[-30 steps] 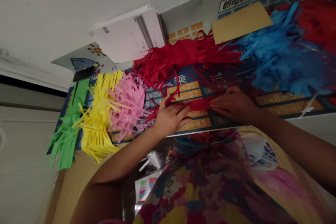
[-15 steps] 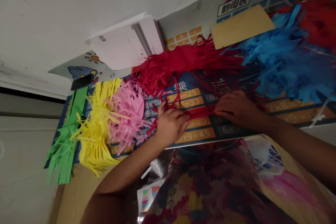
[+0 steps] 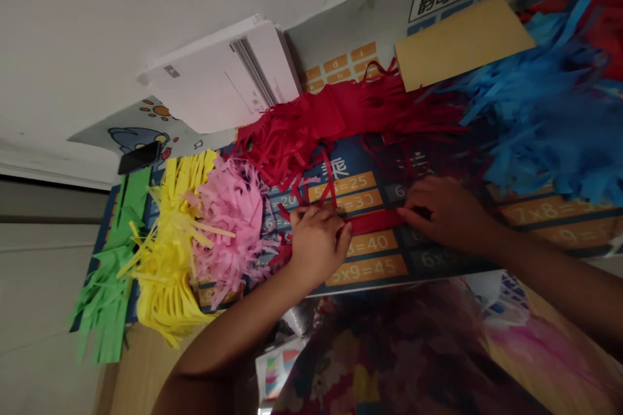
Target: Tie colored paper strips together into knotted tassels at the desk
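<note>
A folded strip of red paper (image 3: 372, 221) lies on a blue multiplication-table mat (image 3: 370, 262). My left hand (image 3: 316, 241) grips the strip's left end with curled fingers. My right hand (image 3: 445, 214) presses on its right end, fingers bent down onto the paper. Red fringe strands (image 3: 327, 183) trail up from the strip toward a larger heap of fringed red paper (image 3: 331, 123) behind it.
Fringed paper bundles lie along the mat: green (image 3: 109, 272), yellow (image 3: 170, 253) and pink (image 3: 233, 214) at the left, blue (image 3: 545, 117) at the right. A white paper stack (image 3: 219, 78), a brown envelope (image 3: 460, 42) and a dark phone (image 3: 139, 157) sit behind. A wall rises beyond.
The red strip has become narrower between my hands. My left hand's fingers have curled tighter over its end. The view has shifted slightly.
</note>
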The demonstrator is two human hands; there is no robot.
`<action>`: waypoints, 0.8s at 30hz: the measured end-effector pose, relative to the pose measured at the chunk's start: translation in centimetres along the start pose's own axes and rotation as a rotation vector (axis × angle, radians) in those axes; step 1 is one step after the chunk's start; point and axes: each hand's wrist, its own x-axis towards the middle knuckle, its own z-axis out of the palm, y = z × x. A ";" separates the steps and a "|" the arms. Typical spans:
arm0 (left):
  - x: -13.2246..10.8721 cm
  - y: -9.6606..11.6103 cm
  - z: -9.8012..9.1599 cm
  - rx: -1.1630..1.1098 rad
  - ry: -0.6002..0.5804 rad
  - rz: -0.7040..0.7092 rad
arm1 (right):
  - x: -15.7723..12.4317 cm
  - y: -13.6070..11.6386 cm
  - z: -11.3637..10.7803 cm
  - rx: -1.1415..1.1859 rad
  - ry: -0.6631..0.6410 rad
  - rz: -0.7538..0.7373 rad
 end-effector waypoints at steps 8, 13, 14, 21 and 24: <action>0.6 -0.1 0.4 0.047 0.003 0.006 | 0.0 0.0 0.3 -0.022 0.026 0.020; 0.7 -0.2 0.6 0.064 0.000 0.016 | 0.2 0.1 0.6 -0.016 0.043 0.020; 0.7 -0.3 0.6 0.064 0.008 0.014 | 0.2 0.2 0.7 -0.022 0.051 0.022; 0.0 -1.0 0.3 0.147 0.148 0.359 | -0.6 -0.7 -1.8 -0.236 0.307 0.106; -0.3 -0.5 -0.5 0.217 0.071 0.486 | -0.8 -2.0 -2.7 -0.249 0.205 -0.243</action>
